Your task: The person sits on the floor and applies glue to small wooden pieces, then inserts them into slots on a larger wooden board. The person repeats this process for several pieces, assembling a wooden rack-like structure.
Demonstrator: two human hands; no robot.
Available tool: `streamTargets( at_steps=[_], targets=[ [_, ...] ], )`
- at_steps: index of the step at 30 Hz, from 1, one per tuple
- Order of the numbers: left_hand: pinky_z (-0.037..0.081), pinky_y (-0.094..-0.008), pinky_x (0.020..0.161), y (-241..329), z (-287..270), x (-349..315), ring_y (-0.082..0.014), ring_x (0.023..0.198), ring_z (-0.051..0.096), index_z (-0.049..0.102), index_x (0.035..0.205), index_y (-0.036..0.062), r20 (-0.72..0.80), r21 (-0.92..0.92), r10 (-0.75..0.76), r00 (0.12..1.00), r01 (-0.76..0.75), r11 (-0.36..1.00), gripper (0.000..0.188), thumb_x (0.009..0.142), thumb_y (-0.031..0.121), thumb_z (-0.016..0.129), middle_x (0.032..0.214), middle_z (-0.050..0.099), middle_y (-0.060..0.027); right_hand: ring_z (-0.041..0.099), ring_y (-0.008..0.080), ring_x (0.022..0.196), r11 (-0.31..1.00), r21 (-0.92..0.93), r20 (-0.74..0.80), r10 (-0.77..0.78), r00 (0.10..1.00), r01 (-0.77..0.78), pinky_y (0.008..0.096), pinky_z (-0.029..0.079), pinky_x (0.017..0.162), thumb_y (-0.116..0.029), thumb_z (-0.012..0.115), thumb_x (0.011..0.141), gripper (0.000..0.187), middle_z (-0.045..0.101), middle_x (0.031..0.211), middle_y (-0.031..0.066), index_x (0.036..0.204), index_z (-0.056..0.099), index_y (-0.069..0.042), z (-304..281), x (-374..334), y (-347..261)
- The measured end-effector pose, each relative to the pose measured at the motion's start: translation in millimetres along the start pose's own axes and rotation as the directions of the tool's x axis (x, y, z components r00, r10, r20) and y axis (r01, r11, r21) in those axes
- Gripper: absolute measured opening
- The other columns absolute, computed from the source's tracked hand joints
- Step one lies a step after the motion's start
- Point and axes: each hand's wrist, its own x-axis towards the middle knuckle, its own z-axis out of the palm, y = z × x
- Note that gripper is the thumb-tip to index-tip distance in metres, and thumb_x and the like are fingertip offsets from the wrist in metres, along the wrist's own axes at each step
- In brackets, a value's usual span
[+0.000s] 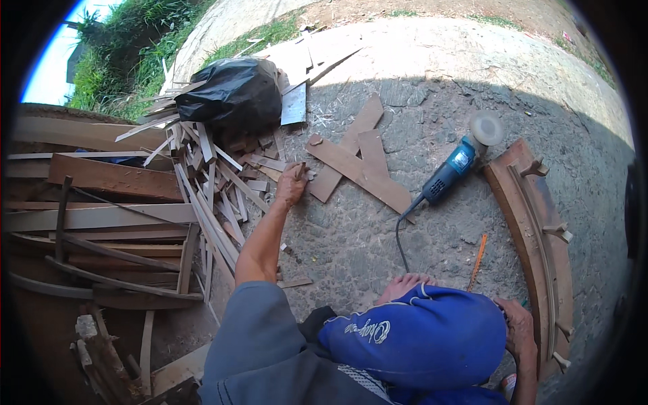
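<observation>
Stretched forward, my left hand is closed at the right edge of a heap of wood scraps. Whatever it grips is small and mostly covered by the fingers. Just right of it, flat brown boards lie crossed on the ground. My right hand is low beside my bent, blue-clothed knee, its fingers largely hidden. Close to that hand stands a curved wooden piece with several clamps along it. A blue angle grinder with a round disc lies beyond my knee.
A black plastic bag sits atop the scraps. Long planks are stacked at the left. The grinder's cord runs toward my foot. An orange strip-like tool lies on the rough ground.
</observation>
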Motion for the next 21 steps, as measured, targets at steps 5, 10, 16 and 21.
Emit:
streamTargets(
  at_steps=[5, 10, 16, 21],
  targets=[
    [0.051, -0.0304, 0.074, 18.2, -36.7, -1.6, -0.0127, 0.082, 0.064, 0.071, 0.102, 0.0056, 0.017, -0.129, -0.105, 0.994, 0.106, 0.986, 0.016, 0.087, 0.010, 0.072, 0.088, 0.070, -0.0012, 0.068, 0.0346, 0.085, 1.000, -0.002, -0.044, -0.012, 0.999, 0.012, 0.0405, 0.055, 0.075, -0.002, 0.069, 0.087, 0.032, 0.068, 0.098, 0.0193, 0.118, 0.066, -0.001, -5.1, 1.3, 1.0],
    [0.051, -0.0248, 0.069, 115.3, -117.7, 16.4, -0.0051, 0.074, 0.060, 0.071, 0.101, 0.0030, 0.005, -0.433, -0.050, 0.999, 0.047, 0.900, 0.009, 0.092, 0.006, 0.071, 0.084, 0.069, 0.0028, 0.068, 0.0350, 0.087, 0.994, -0.017, -0.083, -0.105, 0.991, 0.104, 0.0407, 0.053, 0.075, -0.002, 0.067, 0.088, 0.029, 0.067, 0.098, 0.0197, 0.117, 0.065, 0.001, -28.5, 33.8, -28.4],
    [0.050, -0.0248, 0.059, 138.4, -115.7, -9.0, -0.0073, 0.069, 0.062, 0.070, 0.105, 0.0042, 0.159, -0.565, -0.088, 0.983, 0.164, 0.809, 0.019, 0.092, 0.017, 0.076, 0.082, 0.069, -0.0010, 0.066, 0.0361, 0.085, 0.966, -0.057, -0.161, -0.258, 0.953, 0.252, 0.0426, 0.052, 0.076, -0.002, 0.065, 0.089, 0.028, 0.065, 0.096, 0.0184, 0.117, 0.065, 0.000, -37.5, 77.9, -62.5],
    [0.052, -0.0383, 0.078, 37.4, -41.8, -46.6, -0.0244, 0.084, 0.065, 0.066, 0.130, 0.0076, -0.071, -0.294, -0.351, 0.934, 0.316, 0.902, 0.044, 0.094, 0.033, 0.068, 0.098, 0.071, -0.0138, 0.067, 0.0355, 0.086, 0.982, -0.045, 0.006, -0.186, 0.983, 0.186, 0.0434, 0.054, 0.076, -0.006, 0.068, 0.088, 0.029, 0.065, 0.094, 0.0168, 0.117, 0.067, -0.004, -5.5, 61.1, -39.7]
  ],
)
